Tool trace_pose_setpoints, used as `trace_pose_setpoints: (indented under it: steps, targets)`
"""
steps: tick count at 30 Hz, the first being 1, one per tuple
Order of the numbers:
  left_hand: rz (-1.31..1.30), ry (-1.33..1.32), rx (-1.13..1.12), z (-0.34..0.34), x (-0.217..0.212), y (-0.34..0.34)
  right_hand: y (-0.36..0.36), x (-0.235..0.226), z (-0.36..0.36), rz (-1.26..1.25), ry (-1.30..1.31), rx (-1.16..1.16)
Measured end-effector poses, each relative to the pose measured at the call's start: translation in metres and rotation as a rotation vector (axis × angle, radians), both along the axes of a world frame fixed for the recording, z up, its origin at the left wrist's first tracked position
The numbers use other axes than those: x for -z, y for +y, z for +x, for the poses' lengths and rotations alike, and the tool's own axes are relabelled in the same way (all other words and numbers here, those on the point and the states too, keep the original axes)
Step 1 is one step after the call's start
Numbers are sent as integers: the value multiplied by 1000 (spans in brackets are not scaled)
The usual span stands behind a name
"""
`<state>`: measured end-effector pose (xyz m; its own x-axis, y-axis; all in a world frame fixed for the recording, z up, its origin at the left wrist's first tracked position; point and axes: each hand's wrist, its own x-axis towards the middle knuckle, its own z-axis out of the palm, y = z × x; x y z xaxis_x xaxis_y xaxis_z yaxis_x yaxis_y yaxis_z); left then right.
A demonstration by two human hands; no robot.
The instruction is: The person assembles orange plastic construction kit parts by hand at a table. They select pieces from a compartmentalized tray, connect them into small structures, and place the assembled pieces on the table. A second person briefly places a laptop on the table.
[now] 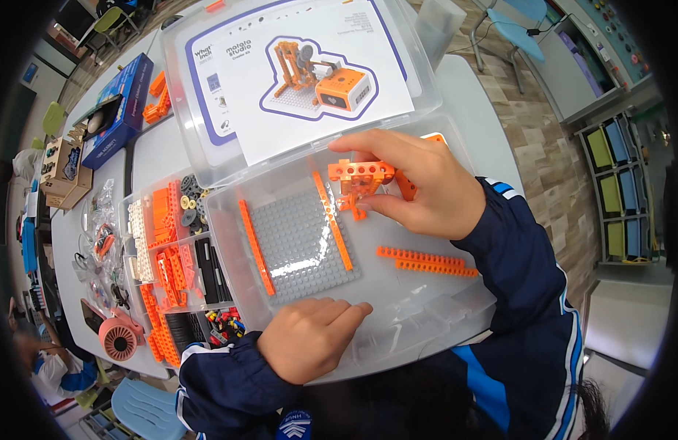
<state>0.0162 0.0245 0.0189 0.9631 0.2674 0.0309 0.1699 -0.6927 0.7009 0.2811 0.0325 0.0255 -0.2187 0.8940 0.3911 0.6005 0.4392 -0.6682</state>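
Between the thumb and fingers of my right hand (438, 187) is an orange building-brick assembly (357, 173), made of studded beams with holes and smaller pieces below. It is held above the far right corner of a grey studded baseplate (295, 238). One long orange beam (257, 249) lies along the plate's left side, another (337, 235) along its right. My left hand (309, 339) rests at the near wall of the clear plastic bin (397, 345), fingers curled, with nothing visible in them. Two orange beams (427, 262) lie side by side in the bin, right of the plate.
A printed sheet (317, 136) picturing a brick model lies on the bin's lid. At left stands a sorting tray (137, 242) of orange, white, grey and black parts. Beyond are a small pink fan (121, 336), bagged parts (100, 235) and a blue box (122, 110).
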Motion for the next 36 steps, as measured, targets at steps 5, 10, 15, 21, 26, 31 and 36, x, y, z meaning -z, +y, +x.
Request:
trace_pose_setpoints:
  steps: [5, 10, 15, 21, 26, 31, 36]
  targets:
    - [5, -10, -9, 1, 1, 0, -3, -5, -2, -56, 66, 13]
    - [12, -17, -11, 0, 1, 0, -2, -5, -2, -65, -30, -38]
    - [18, -25, -17, 0, 1, -1, -1, -1, -4, 19, -78, -29]
    - [20, -8, -21, 0, -1, -1, -1, -4, -2, 2, -81, -38]
    - [20, -1, -14, 0, -1, -1, -3, -10, 3, -221, 171, -5]
    - [24, 11, -19, 0, 0, -2, -2, -17, 11, -374, 438, 64]
    - [23, -9, -25, -1, 0, -2, -2, -18, 11, -456, 613, 14]
